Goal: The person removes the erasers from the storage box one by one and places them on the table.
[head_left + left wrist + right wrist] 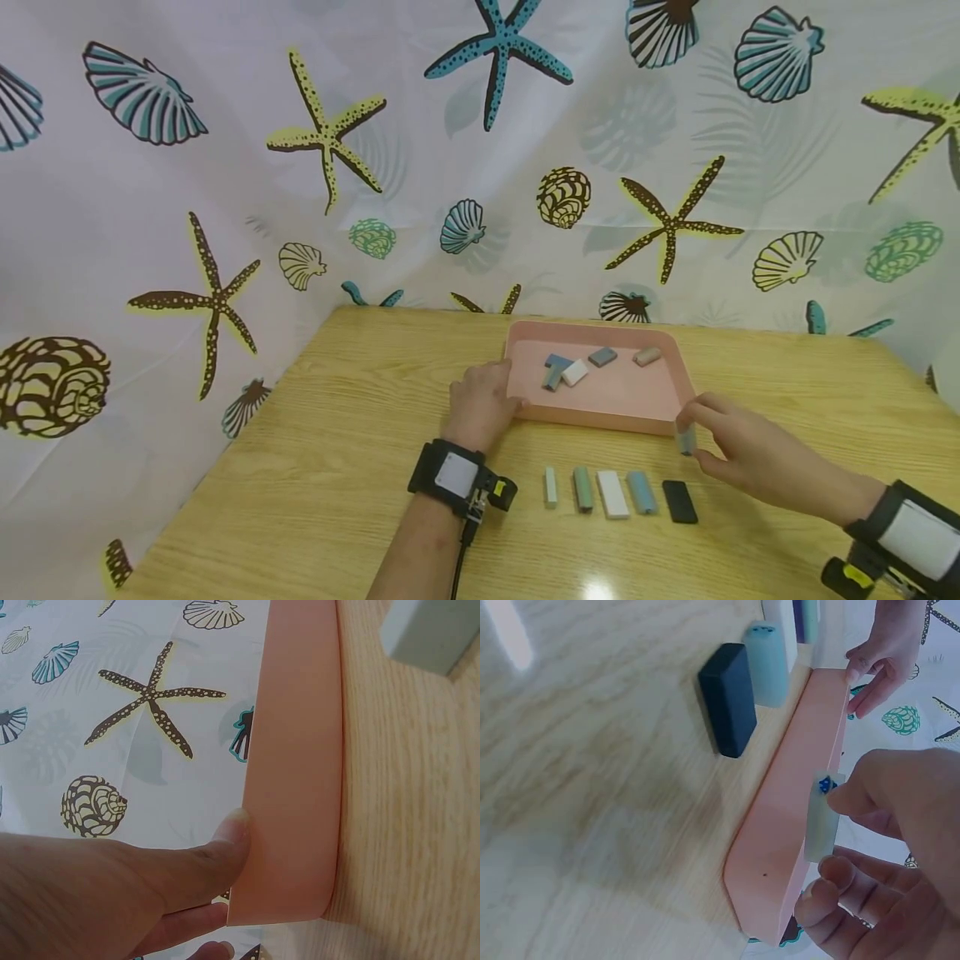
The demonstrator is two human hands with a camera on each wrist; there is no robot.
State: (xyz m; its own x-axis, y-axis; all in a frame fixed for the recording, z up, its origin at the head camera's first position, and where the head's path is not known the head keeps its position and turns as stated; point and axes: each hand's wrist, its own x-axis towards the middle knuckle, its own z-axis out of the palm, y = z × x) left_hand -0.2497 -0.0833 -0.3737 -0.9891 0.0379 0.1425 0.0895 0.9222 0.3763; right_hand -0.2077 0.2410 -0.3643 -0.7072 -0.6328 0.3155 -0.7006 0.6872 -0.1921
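My left hand (480, 404) holds the left front corner of a shallow pink tray (600, 419). Its thumb lies against the front wall, as the left wrist view also shows. At the tray's right front corner, my right hand (738, 442) pinches a pale blue-green eraser (823, 825) between thumb and fingers. That eraser has a blue mark near one end and overlaps the tray wall in the right wrist view. In front of the tray stretches a row: a pale green eraser (551, 487), a green one, a white eraser (612, 494), a blue eraser (642, 492) and a black eraser (680, 502).
Inside the tray lie several more erasers, among them a white eraser (574, 372), a grey-blue eraser (603, 357) and a beige eraser (647, 356). The wooden table (337, 467) meets a shell-patterned curtain (420, 167) behind and at the left.
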